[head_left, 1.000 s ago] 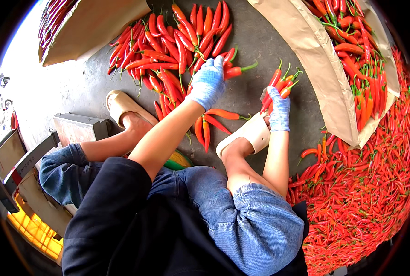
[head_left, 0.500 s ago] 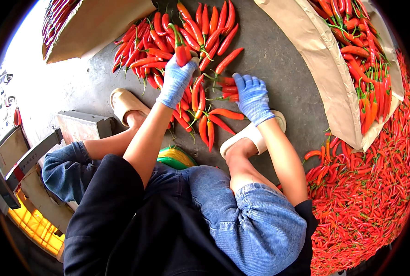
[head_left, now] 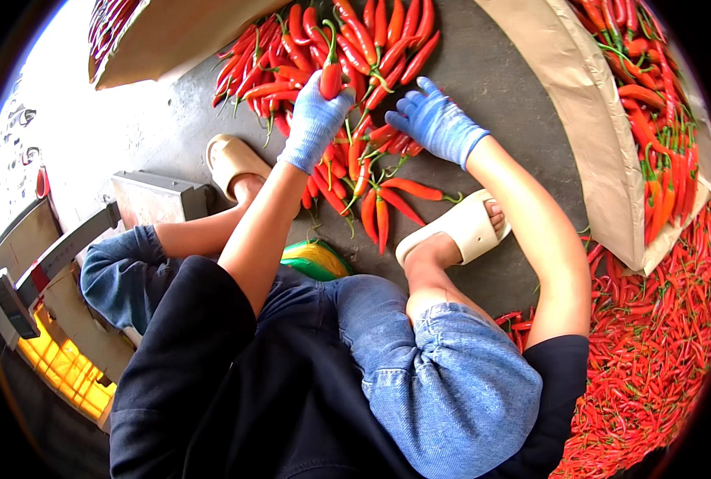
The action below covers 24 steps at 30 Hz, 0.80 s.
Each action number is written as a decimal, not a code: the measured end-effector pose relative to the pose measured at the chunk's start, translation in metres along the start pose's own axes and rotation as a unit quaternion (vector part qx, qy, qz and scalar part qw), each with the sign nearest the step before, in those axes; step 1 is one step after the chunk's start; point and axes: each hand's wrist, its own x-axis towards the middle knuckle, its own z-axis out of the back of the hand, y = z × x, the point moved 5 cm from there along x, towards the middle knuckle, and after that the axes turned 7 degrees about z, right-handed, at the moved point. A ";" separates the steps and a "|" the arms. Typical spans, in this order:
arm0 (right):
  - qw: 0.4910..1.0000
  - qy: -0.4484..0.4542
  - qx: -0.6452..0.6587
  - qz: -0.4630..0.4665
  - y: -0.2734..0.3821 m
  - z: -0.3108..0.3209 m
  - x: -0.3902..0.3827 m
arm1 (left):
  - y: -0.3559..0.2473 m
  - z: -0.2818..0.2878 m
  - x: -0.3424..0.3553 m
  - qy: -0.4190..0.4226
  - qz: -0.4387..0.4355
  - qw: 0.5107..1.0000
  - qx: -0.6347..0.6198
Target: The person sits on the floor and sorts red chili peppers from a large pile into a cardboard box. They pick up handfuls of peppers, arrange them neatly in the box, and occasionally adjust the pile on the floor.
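My left hand (head_left: 317,116), in a blue knit glove, is closed round a red chili pepper (head_left: 331,80) whose green stem points away from me. More of what it grips may be hidden by the glove. Spread under and around that hand lies a loose pile of long red chili peppers (head_left: 275,76) on the grey floor. My right hand (head_left: 439,124), gloved the same way, hovers at the pile's right side with its fingers apart and nothing visible in them. Closest to it are a few red peppers (head_left: 387,137) below its thumb.
A brown paper sack (head_left: 559,104) of peppers curves along the right, and another paper sack (head_left: 164,44) stands at upper left. A large heap of red chilies (head_left: 651,351) covers the lower right. My feet in beige slippers (head_left: 459,227) flank the pile; a grey metal box (head_left: 152,195) sits left.
My right hand has lifted off the peppers beside it and moved up, its fingers spreading. My left hand still holds its pepper. The whole view has shifted slightly.
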 end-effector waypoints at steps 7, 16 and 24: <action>0.994 -0.108 0.005 0.015 0.004 -0.010 -0.014 | 0.038 0.013 -0.069 -0.016 -0.110 0.968 0.224; 0.965 -0.164 0.014 -0.205 -0.016 -0.012 -0.095 | 0.062 -0.073 -0.128 0.215 -0.349 0.738 0.537; 0.905 -0.062 0.061 -0.416 -0.011 -0.033 -0.160 | 0.025 -0.086 -0.058 0.218 -0.436 0.664 0.567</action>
